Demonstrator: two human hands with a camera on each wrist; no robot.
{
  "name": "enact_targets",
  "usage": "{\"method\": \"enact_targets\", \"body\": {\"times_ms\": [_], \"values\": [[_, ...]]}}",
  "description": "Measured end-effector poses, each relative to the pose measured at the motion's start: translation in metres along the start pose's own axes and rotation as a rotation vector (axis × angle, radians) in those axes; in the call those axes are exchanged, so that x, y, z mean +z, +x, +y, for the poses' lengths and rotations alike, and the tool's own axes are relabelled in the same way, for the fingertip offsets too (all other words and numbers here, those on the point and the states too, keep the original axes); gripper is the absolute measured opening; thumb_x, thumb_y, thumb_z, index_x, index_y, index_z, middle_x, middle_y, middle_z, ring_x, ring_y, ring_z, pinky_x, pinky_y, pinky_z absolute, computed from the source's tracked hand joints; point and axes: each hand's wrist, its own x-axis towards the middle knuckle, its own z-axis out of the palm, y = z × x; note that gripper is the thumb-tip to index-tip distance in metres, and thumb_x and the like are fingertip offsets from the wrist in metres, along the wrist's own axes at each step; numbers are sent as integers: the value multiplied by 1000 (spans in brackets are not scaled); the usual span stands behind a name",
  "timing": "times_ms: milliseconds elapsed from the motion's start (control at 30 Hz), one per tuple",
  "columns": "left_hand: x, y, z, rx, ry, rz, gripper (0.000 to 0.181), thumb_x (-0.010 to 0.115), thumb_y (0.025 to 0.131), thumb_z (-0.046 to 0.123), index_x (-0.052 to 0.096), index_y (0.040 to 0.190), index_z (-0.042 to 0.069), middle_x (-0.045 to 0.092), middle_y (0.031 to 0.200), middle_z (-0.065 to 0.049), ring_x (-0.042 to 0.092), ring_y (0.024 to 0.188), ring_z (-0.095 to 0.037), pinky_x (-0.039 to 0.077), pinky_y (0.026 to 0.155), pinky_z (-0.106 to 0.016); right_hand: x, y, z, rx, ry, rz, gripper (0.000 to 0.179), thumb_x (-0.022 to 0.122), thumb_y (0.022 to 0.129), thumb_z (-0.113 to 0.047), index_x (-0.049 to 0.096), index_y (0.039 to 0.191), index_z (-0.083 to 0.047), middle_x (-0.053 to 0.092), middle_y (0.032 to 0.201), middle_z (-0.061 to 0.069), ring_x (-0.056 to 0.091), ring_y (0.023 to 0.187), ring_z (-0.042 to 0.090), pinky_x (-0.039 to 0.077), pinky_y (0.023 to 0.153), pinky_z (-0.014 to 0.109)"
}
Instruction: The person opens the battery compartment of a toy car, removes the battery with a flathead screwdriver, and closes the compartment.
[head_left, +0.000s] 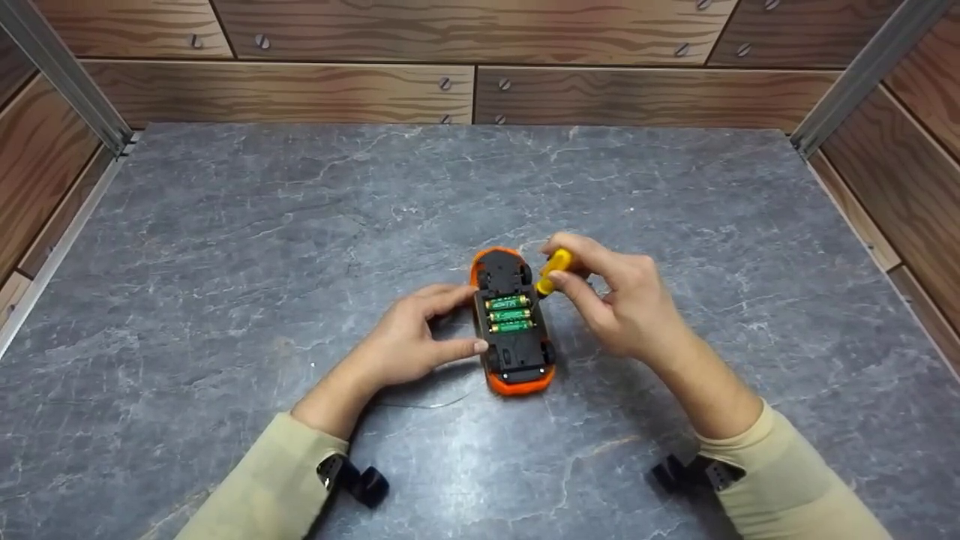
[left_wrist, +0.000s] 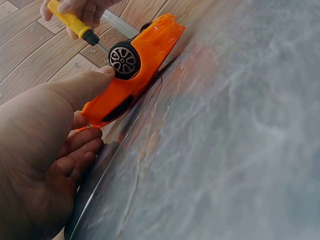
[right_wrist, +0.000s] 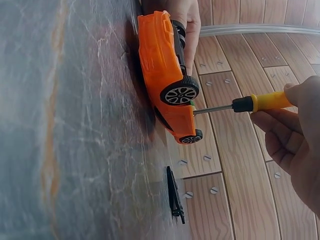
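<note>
An orange toy car lies upside down on the table, its black underside facing up. Three green batteries sit side by side in its uncovered battery compartment. My left hand holds the car along its left side, thumb near the rear wheel and index finger further forward. A yellow-handled screwdriver is pinched between the thumb and fingers of my right hand. Its metal shaft slants down to the car beside the batteries. Whether the tip touches a screw or a battery cannot be told.
On the table past the car lies a thin black plastic piece, visible in the right wrist view. The grey marbled tabletop is bordered by wood-patterned walls at the back and sides. A thin curved line shows near the car's rear.
</note>
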Motion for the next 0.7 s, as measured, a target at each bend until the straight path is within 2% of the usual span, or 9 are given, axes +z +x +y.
{"method": "enact_targets", "body": {"times_ms": [167,333,500,700], "values": [[0,-1,0,20,-1,11,78,90,86,41,58,154,19,58,152,-4,53,140,-24,37,121,-46,0,0,1,19,52,10,27,76,95,0,70,120,-10,77,95,0,73,82,13,58,75,22],[0,-1,0,19,-2,8,79,90,85,41,58,154,19,59,151,-5,53,140,-24,36,122,-46,-1,0,4,51,112,6,23,73,99,-1,69,120,-7,78,96,2,76,86,17,62,80,24],[1,0,-1,27,-5,12,79,90,85,40,58,154,17,60,150,-4,53,139,-24,36,122,-47,-3,-3,11,116,161,17,25,71,99,2,68,123,-4,79,101,6,78,90,22,63,79,26],[2,0,-1,28,-12,17,79,90,85,38,58,153,17,60,150,-4,53,139,-24,36,122,-46,-4,-6,23,207,257,39,23,66,102,3,65,125,0,80,103,9,77,89,19,62,73,24]]}}
